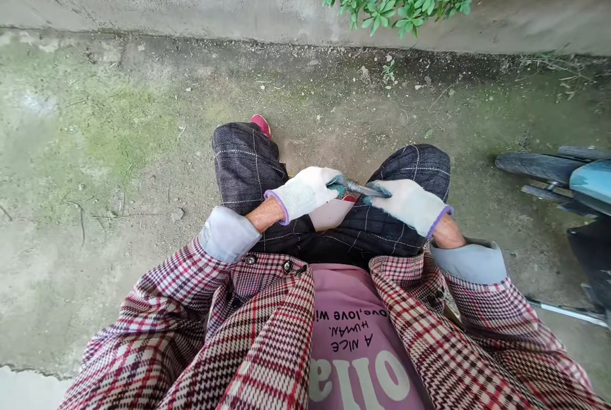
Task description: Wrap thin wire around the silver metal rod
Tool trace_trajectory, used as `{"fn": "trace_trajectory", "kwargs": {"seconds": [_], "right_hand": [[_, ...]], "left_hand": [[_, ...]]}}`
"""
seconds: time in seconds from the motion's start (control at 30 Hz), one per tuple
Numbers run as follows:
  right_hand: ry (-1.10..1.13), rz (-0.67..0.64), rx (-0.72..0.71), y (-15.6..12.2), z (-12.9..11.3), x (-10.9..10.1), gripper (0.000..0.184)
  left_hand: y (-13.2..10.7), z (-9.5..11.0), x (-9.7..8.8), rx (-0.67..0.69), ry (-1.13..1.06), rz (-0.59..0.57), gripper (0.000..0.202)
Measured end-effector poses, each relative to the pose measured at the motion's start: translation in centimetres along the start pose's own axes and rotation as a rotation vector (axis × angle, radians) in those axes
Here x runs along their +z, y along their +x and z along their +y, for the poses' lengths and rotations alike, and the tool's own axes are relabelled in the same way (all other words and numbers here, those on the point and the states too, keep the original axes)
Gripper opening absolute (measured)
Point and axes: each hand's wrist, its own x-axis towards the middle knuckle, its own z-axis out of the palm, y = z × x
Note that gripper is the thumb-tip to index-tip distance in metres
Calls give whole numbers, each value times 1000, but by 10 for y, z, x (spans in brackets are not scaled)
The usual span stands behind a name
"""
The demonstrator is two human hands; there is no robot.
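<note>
Between the knees (247,158), I hold a metal rod (366,191), fingers of left hand (312,190) and right hand (405,202) closed; handling step apparently, next needing steadiness.

Slim grey metal rod (363,190), ridged near one end, slightly aslant, spans left hand (312,190) to right hand (408,202); ends partly hidden by gloved fingers (384,188).

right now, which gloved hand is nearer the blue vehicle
The right hand, gripping the metal tool nearer the blue vehicle; the left hand grips it farther away.
</note>
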Motion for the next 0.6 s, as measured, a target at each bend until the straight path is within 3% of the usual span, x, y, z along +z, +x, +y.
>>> {"fn": "trace_trajectory", "kwargs": {"seconds": [0.1,0.2,0.3,0.37,0.5,0.6], "right_hand": [[99,107,18,-1,4,-6,21],[444,154,65,-7,-1,-11,24],[868,56,128,-15,-6,-15,36],[973,-65,91,-19,-6,-18,43],[738,-341,-84,-20,-6,-18,37],[485,-364,-205,-18,-10,-11,28]], "left_hand": [[-2,4,1,17,-120,13,23],[-5,9,2,50,-330,-18,27],[-3,6,5,78,-496,-67,25],[1,-2,8,66,-508,-73,21],[7,-16,4,58,-354,-47,14],[4,-15,-5,83,-187,-60,17]]}}
